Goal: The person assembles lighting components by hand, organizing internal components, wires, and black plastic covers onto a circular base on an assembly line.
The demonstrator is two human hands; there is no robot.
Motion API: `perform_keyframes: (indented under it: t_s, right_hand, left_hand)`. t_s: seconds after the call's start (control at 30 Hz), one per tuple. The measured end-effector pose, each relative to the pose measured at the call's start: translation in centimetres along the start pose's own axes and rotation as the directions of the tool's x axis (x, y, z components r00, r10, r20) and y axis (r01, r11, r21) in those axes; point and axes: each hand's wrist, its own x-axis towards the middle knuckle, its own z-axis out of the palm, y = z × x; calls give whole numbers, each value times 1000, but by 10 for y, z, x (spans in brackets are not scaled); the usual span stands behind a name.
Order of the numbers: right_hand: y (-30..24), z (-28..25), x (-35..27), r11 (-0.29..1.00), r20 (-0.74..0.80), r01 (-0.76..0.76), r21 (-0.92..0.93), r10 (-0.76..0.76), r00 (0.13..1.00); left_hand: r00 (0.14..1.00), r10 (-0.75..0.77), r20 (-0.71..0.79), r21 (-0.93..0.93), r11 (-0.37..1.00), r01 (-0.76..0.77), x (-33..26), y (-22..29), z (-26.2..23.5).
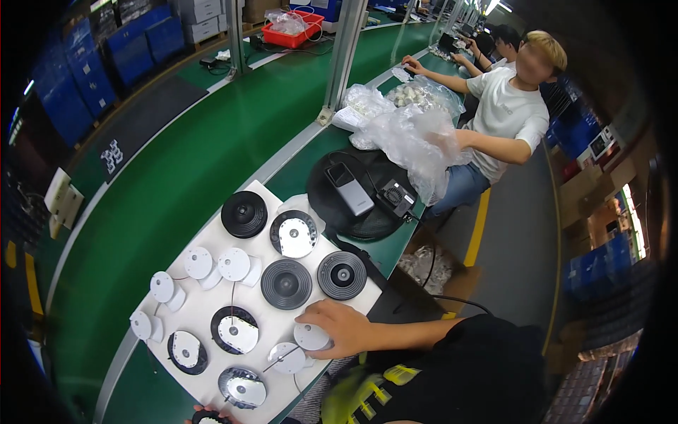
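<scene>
My right hand is closed around a white round housing near the right edge of a white board. Beside it lies another white housing with a thin rod or wire across it. At the lower edge of the view, my left hand grips a black round base with a pale middle, mostly cut off. Several black bases with shiny white plates, such as one base, rest on the board. White housings stand along its left part; black ribbed discs lie toward the far end.
Beyond the board, a power bank and a small fan device sit on a black round mesh item. Clear plastic bags lie farther off, by a co-worker in white. A green conveyor belt runs along the left.
</scene>
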Motion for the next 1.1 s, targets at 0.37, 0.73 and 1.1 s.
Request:
perform_keyframes:
  t_s: [0.37, 0.73, 1.1]
  right_hand:
    - [4, 3, 2, 998, 6, 39, -40, -39, 999]
    - [4, 1, 4, 998, 7, 28, -50, -28, 1000]
    - [-4, 9, -8, 997, -87, 19, -72, -25, 996]
  left_hand:
    - [975, 117, -191, 116, 989, -96, 14, 14, -63]
    - [981, 57, -187, 94, 995, -40, 9, 3, -10]
    - [1000, 13, -12, -26, 1000, -13, 2, 7, -10]
